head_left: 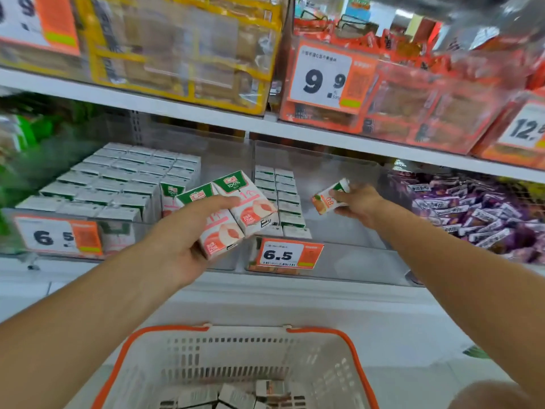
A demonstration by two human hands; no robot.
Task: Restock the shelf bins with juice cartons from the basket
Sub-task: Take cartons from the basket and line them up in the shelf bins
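Observation:
My left hand (184,231) grips two pink peach juice cartons (233,211) side by side, held in front of the divide between the two clear shelf bins. My right hand (358,203) holds one orange juice carton (330,199), tilted, inside the right bin (339,261). That bin has two columns of cartons (278,199) along its left side. The left bin (8,228) is nearly full of cartons (118,181). Below, a white basket with an orange rim (352,348) has several cartons (233,397) at its bottom.
Price tags reading 6.5 (283,255) hang on the bin fronts. To the right lies a bin of purple snack packets (483,214). The shelf above carries yellow (182,48) and orange boxed goods (413,104). A white ledge (265,299) runs between bins and basket.

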